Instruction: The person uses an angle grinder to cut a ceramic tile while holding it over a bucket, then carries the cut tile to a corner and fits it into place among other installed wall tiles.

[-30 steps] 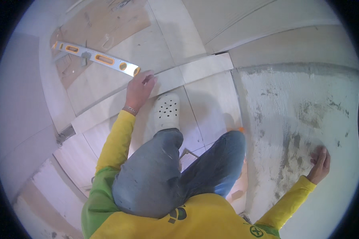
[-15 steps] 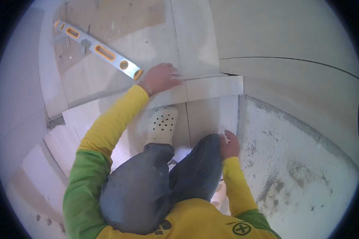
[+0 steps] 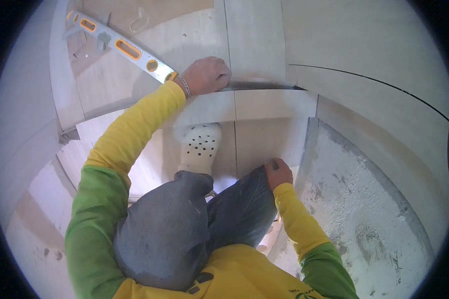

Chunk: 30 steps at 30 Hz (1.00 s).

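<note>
My left hand (image 3: pixel 205 75) is at the top edge of a pale step riser tile (image 3: pixel 276 103), its fingers bent downward and together. What lies under the fingertips is hidden. A dark narrow gap runs rightward from them, between the riser and the pale upper tile (image 3: pixel 257 47). Beside my left wrist, a silver spirit level (image 3: pixel 140 58) with orange-yellow trim lies slanted on the upper surface. My right hand (image 3: pixel 278 173) is against my bent right knee (image 3: pixel 252 194), fingers curled; anything inside them is hidden.
My pale perforated clog (image 3: pixel 202 144) stands on the lower tiled step (image 3: pixel 269 142). Large wall tiles (image 3: pixel 364 35) rise at the right, above a rough whitish, stained surface (image 3: pixel 354 199). A brown patch (image 3: pixel 157 12) shows at the far upper left.
My left hand has moved slightly up, its fingers now more bent, and the dark gap by the riser looks wider. My right hand has drawn in against the knee with its fingers curled.
</note>
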Tool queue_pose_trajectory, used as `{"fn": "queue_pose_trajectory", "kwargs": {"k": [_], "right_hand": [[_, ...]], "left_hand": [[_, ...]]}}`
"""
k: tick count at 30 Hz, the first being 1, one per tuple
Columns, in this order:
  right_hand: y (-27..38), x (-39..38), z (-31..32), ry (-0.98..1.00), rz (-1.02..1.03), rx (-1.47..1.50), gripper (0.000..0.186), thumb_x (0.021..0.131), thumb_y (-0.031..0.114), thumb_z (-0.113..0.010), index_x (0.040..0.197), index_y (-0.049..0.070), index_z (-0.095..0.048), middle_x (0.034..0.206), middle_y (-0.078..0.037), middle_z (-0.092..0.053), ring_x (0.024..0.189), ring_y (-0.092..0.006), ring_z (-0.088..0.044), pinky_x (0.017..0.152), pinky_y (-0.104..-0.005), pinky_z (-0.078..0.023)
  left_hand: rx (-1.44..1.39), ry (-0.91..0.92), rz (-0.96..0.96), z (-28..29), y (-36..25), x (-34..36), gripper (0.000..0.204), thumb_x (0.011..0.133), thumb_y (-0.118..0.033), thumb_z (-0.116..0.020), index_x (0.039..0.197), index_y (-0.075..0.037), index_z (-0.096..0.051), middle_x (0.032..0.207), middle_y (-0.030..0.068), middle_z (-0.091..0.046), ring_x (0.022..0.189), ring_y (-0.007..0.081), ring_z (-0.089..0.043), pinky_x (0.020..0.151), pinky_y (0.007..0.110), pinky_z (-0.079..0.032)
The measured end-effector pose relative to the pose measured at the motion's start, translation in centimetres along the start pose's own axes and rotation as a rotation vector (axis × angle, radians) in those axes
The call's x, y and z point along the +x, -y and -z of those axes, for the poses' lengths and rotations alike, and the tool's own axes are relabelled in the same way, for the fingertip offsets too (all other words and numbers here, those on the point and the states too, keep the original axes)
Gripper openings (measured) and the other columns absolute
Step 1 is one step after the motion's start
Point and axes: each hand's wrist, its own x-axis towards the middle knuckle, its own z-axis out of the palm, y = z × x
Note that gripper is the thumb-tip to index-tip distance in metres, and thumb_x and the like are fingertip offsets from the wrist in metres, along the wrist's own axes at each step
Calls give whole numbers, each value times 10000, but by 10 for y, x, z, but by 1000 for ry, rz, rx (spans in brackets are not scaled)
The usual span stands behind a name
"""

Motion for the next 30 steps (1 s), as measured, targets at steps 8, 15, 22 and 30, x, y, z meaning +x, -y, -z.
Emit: {"fn": "queue_pose_trajectory", "kwargs": {"k": [8,15,22,30], "right_hand": [[-4,3,0,-27,-31,20,558,852,455,-614,1251,66,-632,1238,-221,-641,1187,-393,-586,1035,-427,-452],[-4,6,0,18,-25,12,616,863,511,-608,1284,62,-605,1297,-208,-608,1226,-376,-557,1062,-438,-425],[-2,5,1,-23,-3,-7,561,858,466,-618,1254,69,-632,1267,-202,-632,1198,-371,-584,1039,-420,-447],[-9,8,-6,-62,32,-22,526,854,446,-633,1232,79,-641,1229,-192,-654,1162,-372,-606,1017,-423,-464]], "left_hand": [[-13,-224,-35,0,10,-7,163,867,-187,-559,919,-72,-661,936,116,-634,968,323,-595,836,441,-509],[111,-419,-29,24,41,-5,192,891,-225,-578,959,-68,-666,950,143,-627,954,345,-595,845,441,-505],[-81,-220,219,52,77,24,307,931,-308,-566,1022,-44,-693,1016,191,-675,974,387,-617,885,448,-491],[77,-194,368,42,94,38,341,923,-342,-574,1029,-52,-718,1040,215,-677,945,401,-633,884,452,-501]]}}
